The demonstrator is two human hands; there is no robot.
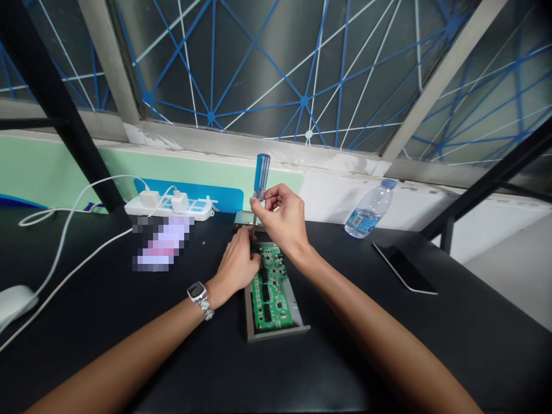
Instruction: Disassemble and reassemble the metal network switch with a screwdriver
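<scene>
A green circuit board (272, 296) lies in an open grey metal case (276, 332) on the black table. My right hand (282, 218) is closed around a screwdriver with a blue handle (261, 175), held upright with its tip down at the board's far left corner. My left hand (237, 264), with a wristwatch (198, 293) on the wrist, rests on the left side of the case near that corner, fingers curled against the edge by the screwdriver tip. Whether those fingers pinch anything is hidden.
A white power strip (172, 207) with plugged chargers and white cables (64, 230) lies at the back left. A tiny screw (203, 243) lies on the table. A water bottle (371, 210) lies at the back right, a dark phone (405, 269) beside it. A white object (12, 302) sits far left.
</scene>
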